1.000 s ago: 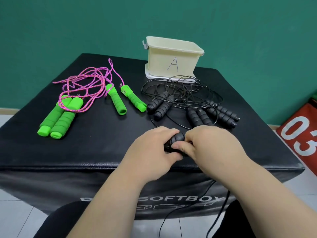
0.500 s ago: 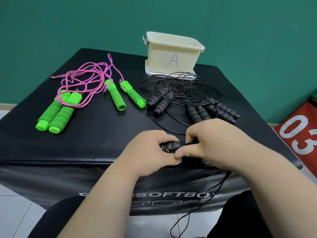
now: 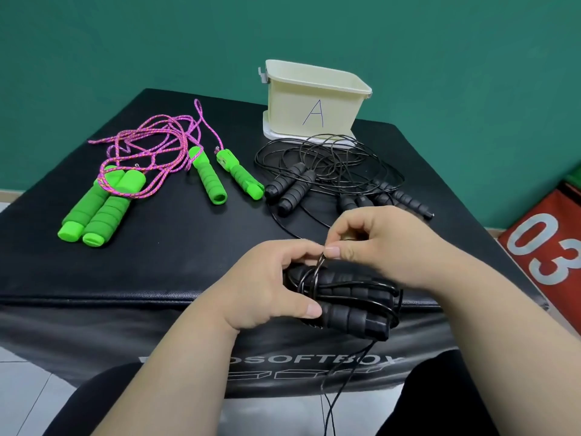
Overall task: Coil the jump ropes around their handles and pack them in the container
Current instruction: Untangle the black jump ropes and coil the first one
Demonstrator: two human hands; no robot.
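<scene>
Left hand (image 3: 270, 287) clasps black handles (image 3: 349, 297) at the desk's (image 3: 94, 278) near edge; right hand (image 3: 386, 247) pinches cord (image 3: 319, 265) mid-wrap. Bin (image 3: 314, 105) far; other ropes (image 3: 330, 171) lie uncoiled.

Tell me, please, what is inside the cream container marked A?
Only the rim and the front wall of the container show; its inside is hidden from this angle, so its contents cannot be told.

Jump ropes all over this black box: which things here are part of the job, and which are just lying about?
Part of the job:
black rope being wound, in left hand and right hand
other black ropes
green-handled pink ropes
cream container marked A

Just there:
red panel marked 03
black box
</scene>
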